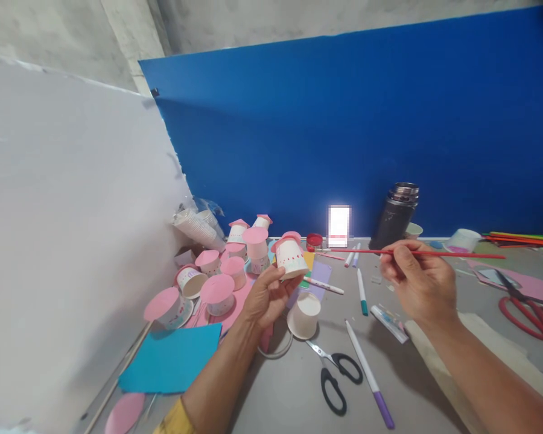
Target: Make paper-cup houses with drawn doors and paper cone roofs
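My left hand point(271, 295) grips a white paper cup point(291, 259) that is upside down, with a pink paper disc on top and a row of small red marks on its side. Between the fingers of my right hand point(419, 283) is a thin red paintbrush point(461, 255), held level. Its tip points left, close to a small pot of red paint point(314, 242) behind the cup. A plain white paper cup point(304, 314) stands upside down on the table below my left hand.
Several decorated cups with pink discs point(219, 294) crowd the left. Black-handled scissors point(337, 374), a purple marker point(368, 374) and a teal marker point(362, 292) lie in front. A dark flask point(394, 214) stands behind; red-handled scissors point(527, 313) lie right. A blue board point(344, 132) closes the back.
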Available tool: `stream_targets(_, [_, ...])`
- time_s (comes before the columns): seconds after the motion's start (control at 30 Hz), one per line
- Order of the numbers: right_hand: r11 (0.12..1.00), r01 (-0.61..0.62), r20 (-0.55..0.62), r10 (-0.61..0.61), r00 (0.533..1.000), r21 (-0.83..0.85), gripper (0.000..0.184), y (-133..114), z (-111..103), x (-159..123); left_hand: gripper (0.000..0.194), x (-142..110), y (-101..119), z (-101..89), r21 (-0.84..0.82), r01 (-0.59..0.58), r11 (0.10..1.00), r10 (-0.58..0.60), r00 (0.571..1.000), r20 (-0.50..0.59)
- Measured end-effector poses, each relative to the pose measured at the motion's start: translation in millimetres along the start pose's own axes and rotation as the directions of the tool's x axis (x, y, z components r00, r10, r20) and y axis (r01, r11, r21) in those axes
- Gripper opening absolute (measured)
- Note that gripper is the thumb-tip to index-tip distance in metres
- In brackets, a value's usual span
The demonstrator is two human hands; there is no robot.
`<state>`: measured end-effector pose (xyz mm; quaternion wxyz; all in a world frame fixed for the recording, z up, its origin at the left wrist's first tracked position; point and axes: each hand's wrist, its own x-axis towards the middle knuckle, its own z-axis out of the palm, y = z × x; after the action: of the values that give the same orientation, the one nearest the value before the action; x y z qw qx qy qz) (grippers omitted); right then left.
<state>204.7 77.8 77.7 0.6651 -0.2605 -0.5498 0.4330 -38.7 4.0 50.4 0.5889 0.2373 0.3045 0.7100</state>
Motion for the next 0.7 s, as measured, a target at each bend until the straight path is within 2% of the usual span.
stream_targets(0.13, [1.0,-0.008,-0.007,0.008,1.0,0.006,0.025,0.5,1.5,0.2,0.052,-0.6,-0.2,-0.2,-0.049,-0.019,0.999,0.02,1.0,0.008])
stream_targets(0.33, [0.996,-0.059,-0.01,0.06,0.998,0.071,0.026,1.1,2.5,-0.8,0.064,-1.9,1.1,2.1,0.003,-0.052,0.999,0.051,0.995,0.091])
stream_targets(0.5, [0.994,-0.066,-0.021,0.068,0.997,0.086,0.029,1.7,2.8,-1.9,0.065,-0.7,2.8,-2.6,-0.023,-0.02,1.0,0.022,0.996,0.084])
stream_targets(0.7, [0.977,-0.117,-0.004,0.12,0.993,0.177,0.033,-0.4,0.3,6.5,0.052,2.2,4.9,-5.0,-0.125,0.069,0.99,-0.069,0.998,0.011])
